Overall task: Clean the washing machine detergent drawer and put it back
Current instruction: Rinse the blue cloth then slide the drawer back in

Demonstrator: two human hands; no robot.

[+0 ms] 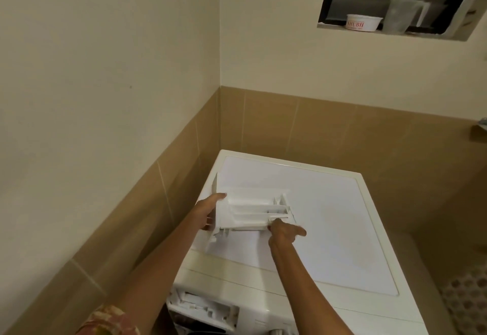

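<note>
One drawer (247,210) crosswise, front leftward

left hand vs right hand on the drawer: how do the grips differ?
Place: the left hand takes the drawer at its left end panel; the right hand takes its near edge toward the right end.
Shape: the left hand is spread, thumb stretched over the panel; the right hand is bunched, pinching a thin rim.
Shared: both hold the drawer over the washer top.
</note>
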